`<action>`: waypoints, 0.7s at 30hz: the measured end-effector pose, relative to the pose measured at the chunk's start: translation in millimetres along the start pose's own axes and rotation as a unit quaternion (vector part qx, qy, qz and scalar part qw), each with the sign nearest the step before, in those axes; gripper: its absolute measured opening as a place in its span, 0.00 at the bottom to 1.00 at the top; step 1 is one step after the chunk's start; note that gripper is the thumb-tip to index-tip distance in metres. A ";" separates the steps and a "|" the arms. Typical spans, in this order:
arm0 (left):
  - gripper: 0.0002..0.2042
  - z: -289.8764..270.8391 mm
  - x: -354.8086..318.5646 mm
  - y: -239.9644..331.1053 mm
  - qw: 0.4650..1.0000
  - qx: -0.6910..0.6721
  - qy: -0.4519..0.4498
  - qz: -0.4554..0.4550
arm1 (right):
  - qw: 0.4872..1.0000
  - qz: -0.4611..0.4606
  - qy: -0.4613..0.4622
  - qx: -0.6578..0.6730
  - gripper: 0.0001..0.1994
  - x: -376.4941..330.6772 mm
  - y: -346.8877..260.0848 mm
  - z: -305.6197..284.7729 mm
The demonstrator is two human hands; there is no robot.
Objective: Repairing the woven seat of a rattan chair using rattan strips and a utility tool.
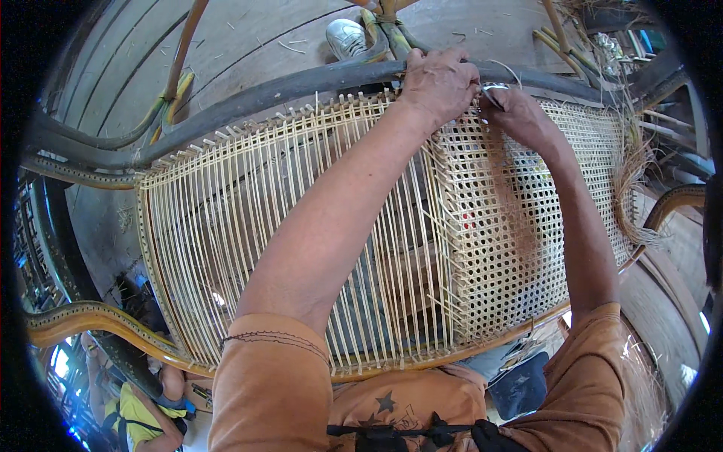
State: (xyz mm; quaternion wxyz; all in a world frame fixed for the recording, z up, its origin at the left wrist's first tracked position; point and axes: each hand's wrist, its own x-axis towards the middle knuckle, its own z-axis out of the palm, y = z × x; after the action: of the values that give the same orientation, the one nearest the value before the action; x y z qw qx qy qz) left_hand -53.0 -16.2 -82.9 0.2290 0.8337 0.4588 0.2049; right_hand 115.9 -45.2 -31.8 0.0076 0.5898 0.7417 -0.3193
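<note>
A curved wooden furniture frame lies across in front of me, strung with pale cane strands (286, 188) on the left and a finished-looking open cane weave (520, 226) on the right. At the far edge, my left hand (443, 84) rests over the dark rail (331, 79) with its fingers curled closed; what they pinch is hidden. Close beside it, my right hand (521, 114) is closed around a small shiny metal tool (493, 92), whose kind I cannot make out. A thin pale strand (506, 66) loops up just beyond the two hands. Cane ends stick out along the far rail.
Loose fibre strands (634, 181) hang at the weave's right end. Curved wooden arms (98, 313) stick out at the left. A shoe (346, 39) stands on the plank floor (256, 45) beyond the rail. Another person in a yellow shirt (135, 418) is at the lower left.
</note>
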 end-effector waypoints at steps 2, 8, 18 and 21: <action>0.09 -0.3 2.4 3.2 1.000 0.009 -0.013 0.004 | 1.000 -0.005 0.005 0.016 0.09 -2.6 7.0 0.1; 0.09 -1.9 0.5 0.6 1.000 0.010 -0.004 0.024 | 0.997 -0.010 0.010 0.075 0.09 -7.2 6.6 -1.3; 0.08 -22.0 -5.3 20.6 0.994 0.042 -0.070 0.076 | 0.935 0.177 0.158 0.265 0.09 -61.9 24.6 -16.2; 0.10 -23.7 -3.7 29.5 0.990 0.055 -0.091 0.088 | 0.918 0.202 0.147 0.306 0.09 -89.3 20.2 -2.8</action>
State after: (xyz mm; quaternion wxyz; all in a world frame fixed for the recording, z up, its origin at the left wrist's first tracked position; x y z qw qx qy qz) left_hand -48.1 -28.8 -47.4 0.2042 0.8974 0.3716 0.1223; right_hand 161.8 -119.4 -4.3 -0.2187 0.7409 0.4654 -0.4321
